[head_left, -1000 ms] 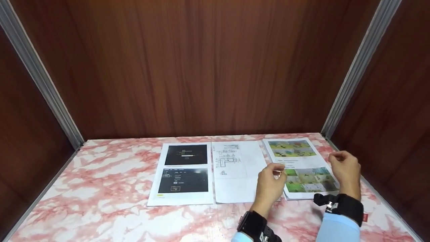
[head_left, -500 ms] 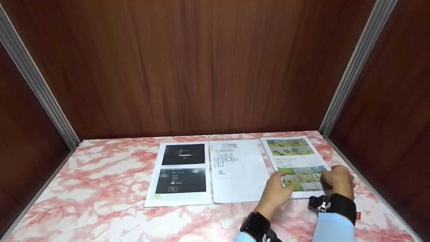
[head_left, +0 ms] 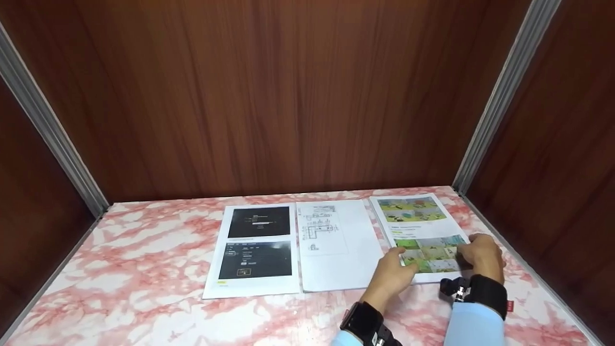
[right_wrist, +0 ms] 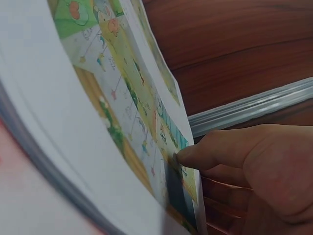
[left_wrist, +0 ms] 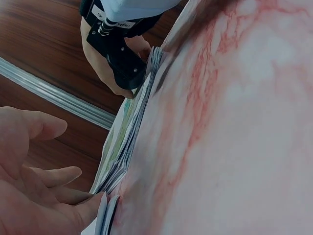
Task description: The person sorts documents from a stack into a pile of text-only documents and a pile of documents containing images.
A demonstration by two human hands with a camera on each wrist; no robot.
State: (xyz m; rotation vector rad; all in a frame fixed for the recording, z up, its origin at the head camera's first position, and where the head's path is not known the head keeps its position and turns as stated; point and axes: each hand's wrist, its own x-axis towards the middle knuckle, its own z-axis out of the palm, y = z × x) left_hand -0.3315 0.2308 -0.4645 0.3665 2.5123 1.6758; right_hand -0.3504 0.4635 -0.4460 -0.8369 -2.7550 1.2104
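Note:
In the head view, a stack of printed sheets (head_left: pixel 427 230) with colourful cartoon pictures lies at the right of the table. My left hand (head_left: pixel 391 276) is at its left edge. In the left wrist view, that hand's fingers (left_wrist: pixel 63 176) are fairly straight, the lower ones reaching the gap between this stack and the neighbouring one, with the thumb raised. At the right edge, my right hand (head_left: pixel 483 254) grips the stack; the right wrist view shows its thumb (right_wrist: pixel 188 156) on the top page and its other fingers past the edge, partly hidden.
Left of the cartoon stack lies a mostly white stack with a line drawing (head_left: pixel 360 259), close to my left hand. Beside it is a stack with two dark screen prints (head_left: pixel 257 259). The pink marbled table (head_left: pixel 144 269) ends at brown wood-look panels (head_left: pixel 288 96) with metal corner posts.
Both hands have come down from above the cartoon stack onto its two side edges, the right one moving left and down. In the last half second they have barely moved.

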